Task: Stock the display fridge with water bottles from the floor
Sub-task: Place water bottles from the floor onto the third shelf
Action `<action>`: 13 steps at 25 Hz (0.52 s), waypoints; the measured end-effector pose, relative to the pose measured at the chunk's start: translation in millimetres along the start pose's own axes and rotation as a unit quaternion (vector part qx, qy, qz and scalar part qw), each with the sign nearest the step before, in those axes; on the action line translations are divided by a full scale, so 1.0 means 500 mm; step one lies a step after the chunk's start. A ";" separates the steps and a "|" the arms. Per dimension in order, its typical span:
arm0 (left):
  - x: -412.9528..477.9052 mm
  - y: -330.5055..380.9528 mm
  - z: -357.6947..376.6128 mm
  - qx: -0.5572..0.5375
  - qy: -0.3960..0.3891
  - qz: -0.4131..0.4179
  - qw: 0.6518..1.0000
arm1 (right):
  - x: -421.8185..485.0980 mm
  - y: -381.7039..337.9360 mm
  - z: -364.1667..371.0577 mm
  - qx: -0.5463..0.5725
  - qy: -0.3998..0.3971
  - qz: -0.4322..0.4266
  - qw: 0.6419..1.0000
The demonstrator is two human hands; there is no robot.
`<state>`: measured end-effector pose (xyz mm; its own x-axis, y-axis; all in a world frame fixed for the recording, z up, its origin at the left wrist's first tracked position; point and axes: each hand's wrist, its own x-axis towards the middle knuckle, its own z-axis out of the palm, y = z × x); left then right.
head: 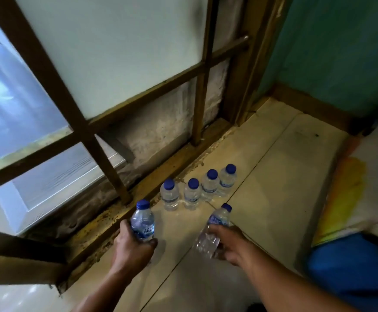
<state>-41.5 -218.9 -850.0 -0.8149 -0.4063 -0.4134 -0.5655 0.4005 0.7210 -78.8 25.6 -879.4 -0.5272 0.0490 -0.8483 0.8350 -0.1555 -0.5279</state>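
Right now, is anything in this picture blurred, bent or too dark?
Head view: the wide lens bows the window frame; the right hand holds a motion-smeared bottle; the left hand holds a sharper bottle, label partly readable; four floor bottles look soft; light is dim.

Dim interior, cool daylight through frosted window [107, 52], soft overall blur, wide-angle bending at edges

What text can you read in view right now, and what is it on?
"AQU", the rest curving out of sight: label of the left bottle, held in the left hand.
Label of the right bottle, held in the right hand: blurred, unreadable.
Labels of the four floor bottles: too small to read.
No other text shows.
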 end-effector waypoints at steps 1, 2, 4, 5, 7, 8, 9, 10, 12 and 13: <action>-0.020 0.038 -0.005 0.006 -0.015 0.027 1.000 | -0.039 -0.015 -0.023 -0.011 -0.019 -0.016 1.000; -0.042 0.081 -0.009 0.010 -0.030 0.054 0.998 | -0.084 -0.036 -0.048 -0.024 -0.041 -0.043 0.998; -0.100 0.183 -0.007 0.006 -0.067 0.120 0.991 | -0.193 -0.088 -0.111 -0.041 -0.082 -0.108 0.990; -0.130 0.232 -0.003 -0.002 -0.080 0.159 0.984 | -0.253 -0.114 -0.139 -0.054 -0.096 -0.137 0.984; -0.203 0.336 0.012 -0.018 -0.110 0.245 0.963 | -0.388 -0.157 -0.203 -0.079 -0.110 -0.187 0.973; -0.247 0.388 0.024 -0.023 -0.137 0.287 0.948 | -0.460 -0.172 -0.243 -0.086 -0.107 -0.215 0.967; -0.295 0.437 0.035 -0.030 -0.170 0.324 0.930 | -0.532 -0.181 -0.282 -0.089 -0.101 -0.244 0.960; -0.343 0.480 0.046 -0.042 -0.204 0.358 0.910 | -0.606 -0.185 -0.321 -0.096 -0.091 -0.274 0.952; -0.442 0.557 0.067 -0.065 -0.253 0.421 0.869 | -0.744 -0.183 -0.401 -0.110 -0.057 -0.320 0.939; -0.487 0.587 0.075 -0.077 -0.276 0.444 0.849 | -0.802 -0.180 -0.436 -0.108 -0.038 -0.336 0.935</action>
<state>-13.9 28.2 -558.7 -0.8710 0.4627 0.1651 0.2923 0.2178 0.9312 91.9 234.8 -500.5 -0.9468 -0.0075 -0.3217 0.3198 0.0891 -0.9433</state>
